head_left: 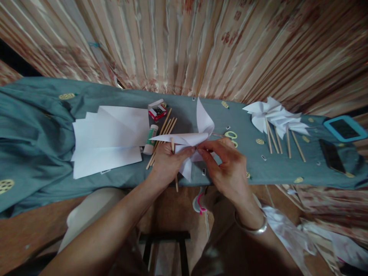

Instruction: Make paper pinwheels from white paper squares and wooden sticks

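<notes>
A white paper pinwheel [204,117] with curled blades is between my hands, above the table's front edge. My left hand [166,163] is closed on it, thumb at its middle, and also holds a thin wooden stick [176,184] that points downward. The thumb and forefinger of my right hand [227,165] pinch together at the pinwheel's centre. A tiny dark spot shows at those fingertips, too small to name. Just beyond my left hand lie several loose wooden sticks [165,128] and a green-and-white glue stick [151,140].
White paper sheets [109,134] lie left, near an open red box [157,110] of small dark things. Scissors [230,135] with light-green handles lie behind my right hand. Farther right are finished pinwheels [276,115] on sticks, a phone [332,155] and a blue-framed tablet [345,128].
</notes>
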### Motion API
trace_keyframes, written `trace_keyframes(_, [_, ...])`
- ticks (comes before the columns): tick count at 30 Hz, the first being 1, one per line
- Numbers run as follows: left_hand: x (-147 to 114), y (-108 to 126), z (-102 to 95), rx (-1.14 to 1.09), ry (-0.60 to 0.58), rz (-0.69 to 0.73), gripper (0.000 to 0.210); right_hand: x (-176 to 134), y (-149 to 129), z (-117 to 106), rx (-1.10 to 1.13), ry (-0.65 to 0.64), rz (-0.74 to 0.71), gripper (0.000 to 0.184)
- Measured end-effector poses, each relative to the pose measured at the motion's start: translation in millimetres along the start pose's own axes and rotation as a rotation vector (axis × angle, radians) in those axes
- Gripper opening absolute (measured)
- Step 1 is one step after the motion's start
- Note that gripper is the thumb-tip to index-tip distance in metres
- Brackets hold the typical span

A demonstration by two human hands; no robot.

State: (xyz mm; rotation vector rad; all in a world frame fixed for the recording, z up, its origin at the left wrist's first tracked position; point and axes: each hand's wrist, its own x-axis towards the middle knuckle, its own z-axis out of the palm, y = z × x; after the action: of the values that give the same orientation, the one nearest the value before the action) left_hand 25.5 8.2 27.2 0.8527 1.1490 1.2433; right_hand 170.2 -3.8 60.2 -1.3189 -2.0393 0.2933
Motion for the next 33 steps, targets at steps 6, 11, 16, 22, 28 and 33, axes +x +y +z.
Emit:
trace_keyframes(6, [0.8, -0.6, -0.1, 0.030, 0.014, 0.015, 0.010, 0.1, -3.2, 0.8, -0.013, 0.006, 0.035, 0.012])
trace_keyframes(11, [1.6, -2.8, -0.6, 0.045, 0.018, 0.010, 0.010, 0.5, -4.1, 1.9, -0.009, 0.001, 0.067, 0.012])
trace_keyframes(16, [1.9, -3.7, -0.2, 0.056, 0.033, 0.007, 0.009, 1.1, -3.9, 2.6, 0.002, -0.008, 0.103, 0.011])
trace_keyframes(22, [2.3, -3.4, -1.2, 0.058, 0.022, 0.016, 0.009, 1.2, -2.3, 2.7, 0.023, -0.016, 0.116, 0.011])
trace_keyframes(28, [2.1, -2.4, -0.8, 0.038, 0.013, 0.011, 0.010, 1.4, -1.8, 1.8, 0.027, -0.025, 0.106, 0.012])
trace_keyframes(33, [1.9, -3.9, -0.9, 0.052, 0.012, 0.012, 0.009, 1.4, -1.8, 1.9, 0.023, -0.024, 0.117, 0.013])
